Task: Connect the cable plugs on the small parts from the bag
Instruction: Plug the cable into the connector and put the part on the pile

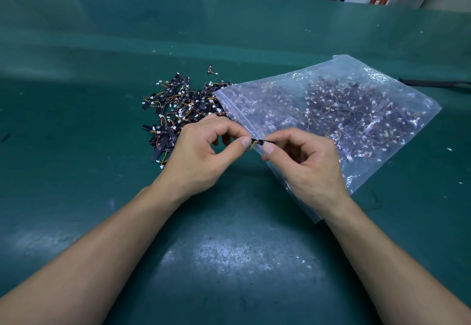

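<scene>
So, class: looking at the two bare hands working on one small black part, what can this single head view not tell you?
- Whether the white plug is seated: fingertips of the left hand and right hand cover the small black part.
- Parts inside the clear plastic zip bag: blurred by glare.
- Print on the parts in the loose pile: too small.

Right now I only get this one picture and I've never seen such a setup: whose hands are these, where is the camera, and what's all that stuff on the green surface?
There is no machine here: a person works with two bare hands, and the single picture comes from a camera worn on their head, looking forward and down. The left hand and the right hand both pinch one small black part with coloured wires between them, above the green table. Behind the left hand lies a loose pile of the same parts, black strips with thin wires and white plugs. To the right lies a clear zip bag holding many more. Whether the held part's plug is connected is too small to tell.
</scene>
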Tool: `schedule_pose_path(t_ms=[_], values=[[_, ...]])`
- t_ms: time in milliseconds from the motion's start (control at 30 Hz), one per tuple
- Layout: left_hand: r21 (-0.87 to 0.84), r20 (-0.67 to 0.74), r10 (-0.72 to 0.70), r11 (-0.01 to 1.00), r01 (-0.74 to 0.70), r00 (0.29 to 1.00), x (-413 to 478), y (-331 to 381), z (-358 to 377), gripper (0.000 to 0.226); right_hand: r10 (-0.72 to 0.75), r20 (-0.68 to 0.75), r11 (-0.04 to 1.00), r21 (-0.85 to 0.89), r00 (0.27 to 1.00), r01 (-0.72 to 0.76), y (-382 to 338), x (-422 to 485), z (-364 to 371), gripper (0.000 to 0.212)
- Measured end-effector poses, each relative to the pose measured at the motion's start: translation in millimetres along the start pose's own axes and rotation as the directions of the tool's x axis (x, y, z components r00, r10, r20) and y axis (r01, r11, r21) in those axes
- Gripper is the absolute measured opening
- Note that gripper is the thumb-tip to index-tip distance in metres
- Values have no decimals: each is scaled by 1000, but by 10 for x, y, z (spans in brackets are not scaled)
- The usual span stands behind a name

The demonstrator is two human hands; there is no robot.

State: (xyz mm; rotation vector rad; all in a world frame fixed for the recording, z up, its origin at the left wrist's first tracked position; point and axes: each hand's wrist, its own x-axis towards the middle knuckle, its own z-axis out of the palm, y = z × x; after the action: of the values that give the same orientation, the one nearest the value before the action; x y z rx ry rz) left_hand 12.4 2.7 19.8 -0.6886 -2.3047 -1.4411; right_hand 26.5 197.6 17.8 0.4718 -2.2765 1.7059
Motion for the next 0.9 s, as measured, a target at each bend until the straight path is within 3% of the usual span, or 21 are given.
schedule_pose_path(t_ms=[400,900], values=[[-24,25,-16,1000,17,1000,-13,5,-26,6,-33,2,997,-65,999,33,23,19,2,7],[100,-29,133,987,-130,991,7,-49,-32,1,-115,-35,990,-81,993,112,67,6,5,10]])
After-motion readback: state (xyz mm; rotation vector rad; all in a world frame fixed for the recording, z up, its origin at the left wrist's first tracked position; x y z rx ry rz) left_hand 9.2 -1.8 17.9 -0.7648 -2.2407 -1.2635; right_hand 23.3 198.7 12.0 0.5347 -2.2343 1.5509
